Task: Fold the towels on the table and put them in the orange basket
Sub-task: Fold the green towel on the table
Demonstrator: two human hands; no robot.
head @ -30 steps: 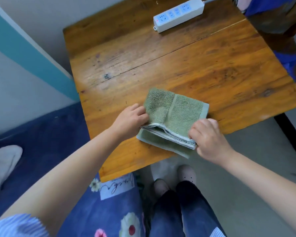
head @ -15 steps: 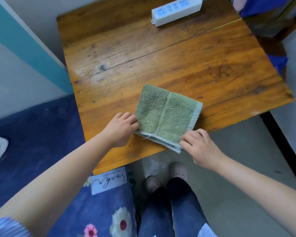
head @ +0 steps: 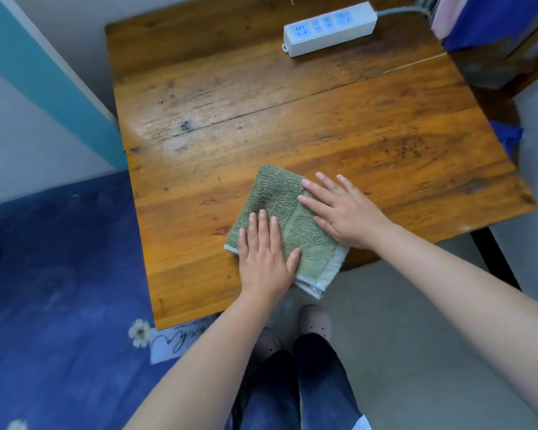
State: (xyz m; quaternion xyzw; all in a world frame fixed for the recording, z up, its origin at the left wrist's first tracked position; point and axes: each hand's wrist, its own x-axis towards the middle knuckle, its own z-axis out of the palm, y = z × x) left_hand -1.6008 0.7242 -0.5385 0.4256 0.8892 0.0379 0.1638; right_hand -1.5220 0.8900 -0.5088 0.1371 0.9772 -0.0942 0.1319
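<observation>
A green towel (head: 277, 197), folded into a small square, lies at the near edge of the wooden table (head: 323, 125), with one corner hanging over the edge. My left hand (head: 266, 259) lies flat on its near left part, fingers straight. My right hand (head: 342, 209) presses flat on its right part, fingers spread. No orange basket is in view.
A white power strip (head: 330, 27) lies at the table's far side, its cable running right. A blue floral bedcover (head: 59, 290) is to the left of the table. Blue cloth (head: 491, 20) hangs at the far right. My feet stand on grey floor (head: 401, 336) below the table edge.
Both hands let go of the towel's near edge and now lie flat on top of the folded towel. The towel sits flatter than before.
</observation>
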